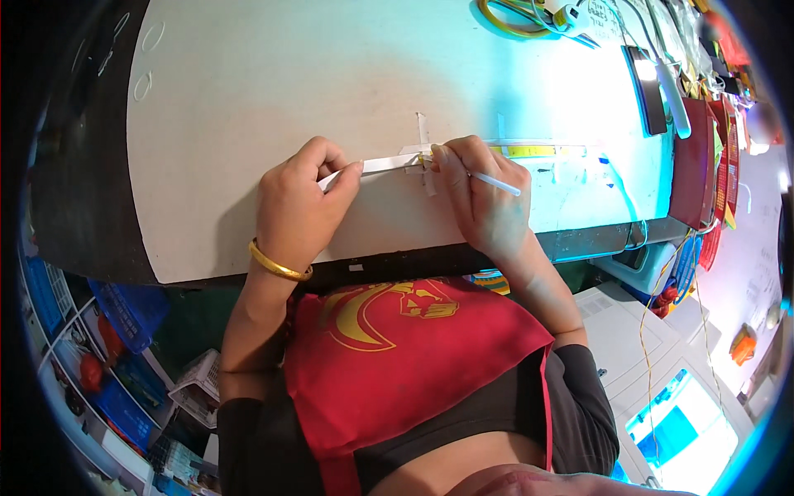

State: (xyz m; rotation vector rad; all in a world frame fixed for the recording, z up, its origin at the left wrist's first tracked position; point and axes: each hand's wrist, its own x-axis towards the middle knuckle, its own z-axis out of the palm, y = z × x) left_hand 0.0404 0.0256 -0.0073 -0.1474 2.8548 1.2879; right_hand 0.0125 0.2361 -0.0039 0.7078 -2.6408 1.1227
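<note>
A narrow white strip (390, 164) stretches between my hands, just above the pale tabletop. My left hand (302, 194) pinches its left end between thumb and fingers. At the strip's right end, my right hand (488, 186) is closed around a slim white pen-like stick (498, 183), whose back end points out to the lower right. The fingertips of that hand hide the stick's tip, so I cannot tell whether it touches the strip. A small yellowish bit (423, 159) shows beside those fingertips. Pieces of clear tape (421, 126) lie on the table around this spot.
A yellow measuring strip (529, 151) runs along the pale tabletop (248, 74) right of my hand. Coiled cables (517, 25) lie at the back. A dark flat device (648, 91) and a red box (695, 161) stand at the right. The table's dark front edge runs close to my apron.
</note>
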